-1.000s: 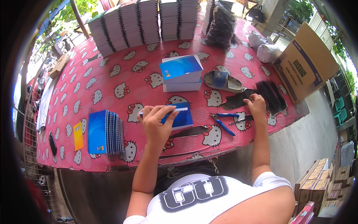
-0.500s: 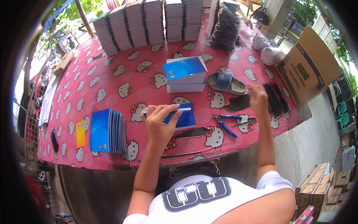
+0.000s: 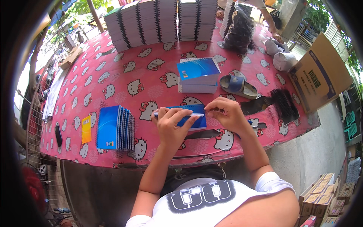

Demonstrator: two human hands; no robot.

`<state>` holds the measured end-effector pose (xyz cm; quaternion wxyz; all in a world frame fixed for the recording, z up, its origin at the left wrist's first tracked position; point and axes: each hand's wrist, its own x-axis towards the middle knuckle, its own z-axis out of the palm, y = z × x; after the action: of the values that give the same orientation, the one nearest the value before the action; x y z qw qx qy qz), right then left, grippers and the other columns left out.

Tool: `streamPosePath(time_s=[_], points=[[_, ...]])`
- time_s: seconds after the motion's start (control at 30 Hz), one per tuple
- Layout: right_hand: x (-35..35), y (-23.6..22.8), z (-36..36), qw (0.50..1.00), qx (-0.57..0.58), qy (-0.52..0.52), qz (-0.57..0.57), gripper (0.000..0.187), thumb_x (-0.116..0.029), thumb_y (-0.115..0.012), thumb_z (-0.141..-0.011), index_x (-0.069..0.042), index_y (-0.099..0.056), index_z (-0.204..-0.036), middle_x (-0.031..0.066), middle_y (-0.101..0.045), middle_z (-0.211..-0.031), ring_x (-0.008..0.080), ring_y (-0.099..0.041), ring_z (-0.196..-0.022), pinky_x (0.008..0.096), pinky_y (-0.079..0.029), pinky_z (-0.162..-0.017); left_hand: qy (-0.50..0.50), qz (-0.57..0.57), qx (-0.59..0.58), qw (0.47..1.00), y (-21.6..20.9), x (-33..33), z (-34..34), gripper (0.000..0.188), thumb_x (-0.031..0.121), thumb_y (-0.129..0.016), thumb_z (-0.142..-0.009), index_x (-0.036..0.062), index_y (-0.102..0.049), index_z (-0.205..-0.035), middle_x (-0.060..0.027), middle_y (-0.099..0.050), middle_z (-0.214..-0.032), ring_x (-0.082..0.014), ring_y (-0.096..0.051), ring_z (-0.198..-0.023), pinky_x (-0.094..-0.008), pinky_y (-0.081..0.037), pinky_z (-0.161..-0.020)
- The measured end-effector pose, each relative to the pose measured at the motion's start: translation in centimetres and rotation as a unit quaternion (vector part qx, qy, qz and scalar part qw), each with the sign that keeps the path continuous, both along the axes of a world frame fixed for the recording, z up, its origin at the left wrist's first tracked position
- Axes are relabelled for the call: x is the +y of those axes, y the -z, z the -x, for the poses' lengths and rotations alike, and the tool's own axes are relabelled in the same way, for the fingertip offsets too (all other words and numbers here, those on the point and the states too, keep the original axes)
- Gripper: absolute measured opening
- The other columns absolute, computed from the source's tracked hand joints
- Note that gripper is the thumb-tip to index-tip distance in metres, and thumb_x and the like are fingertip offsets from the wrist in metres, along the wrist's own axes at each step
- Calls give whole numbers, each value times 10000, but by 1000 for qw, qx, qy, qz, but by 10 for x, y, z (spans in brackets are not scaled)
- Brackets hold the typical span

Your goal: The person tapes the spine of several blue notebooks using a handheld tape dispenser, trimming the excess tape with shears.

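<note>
A small blue notebook [image 3: 198,124] lies on the pink table in front of me, a white page edge showing along its upper part. My left hand [image 3: 173,124] grips it from the left, thumb and fingers closed on that edge. At the notebook's right end, my right hand [image 3: 228,114] is pinched on something too small to make out. Beneath my right forearm, the pliers [image 3: 251,122] are mostly hidden. To the left stands a row of blue spiral notebooks [image 3: 109,128]; beyond my hands is a stack of blue-covered notebooks [image 3: 198,70].
A slipper [image 3: 236,85], black spiral coils [image 3: 283,106] and an open carton [image 3: 312,77] are on the right. Tall notebook stacks [image 3: 147,24] and a bag of black coils [image 3: 238,28] line the back. Another person's hand [image 3: 278,37] is by plastic bags [image 3: 284,60]. A yellow notebook [image 3: 86,129] lies left.
My right hand has moved left from near the black coils to the notebook's right end, its forearm now covering most of the pliers. Another person's arm has come into view at the back.
</note>
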<state>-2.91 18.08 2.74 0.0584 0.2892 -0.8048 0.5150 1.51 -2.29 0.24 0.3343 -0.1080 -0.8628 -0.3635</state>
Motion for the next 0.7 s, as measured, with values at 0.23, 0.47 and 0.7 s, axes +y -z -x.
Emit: streamPosePath(time_s=[0.23,0.47,0.7], points=[[7,-10,9,991,-111,-74,-19,235,136,-577,-814,22,-698,-981,62,-674,-848,99,-615,-810,233,-492,-748,-14,-24,-4,1000,4,3,1,227,355,-805,-723,151,-759,-813,31,-684,-794,-164,-531,-794,-388,-281,-915],[3,-11,7,990,-114,-86,-11,152,78,-606,-846,11,-671,-966,44,-649,-862,95,-601,-835,243,-494,-744,-14,-28,0,999,5,4,2,217,340,-807,-720,155,-760,-822,32,-685,-800,-166,-532,-806,-397,-278,-919],[-14,-6,-5,992,80,-15,-99,280,-153,-743,-817,-20,-586,-1007,88,-584,-897,230,-597,-780,318,-479,-681,-17,10,15,1000,3,1,0,248,177,-840,-650,131,-748,-876,30,-702,-849,-173,-525,-794,-318,-373,-806]])
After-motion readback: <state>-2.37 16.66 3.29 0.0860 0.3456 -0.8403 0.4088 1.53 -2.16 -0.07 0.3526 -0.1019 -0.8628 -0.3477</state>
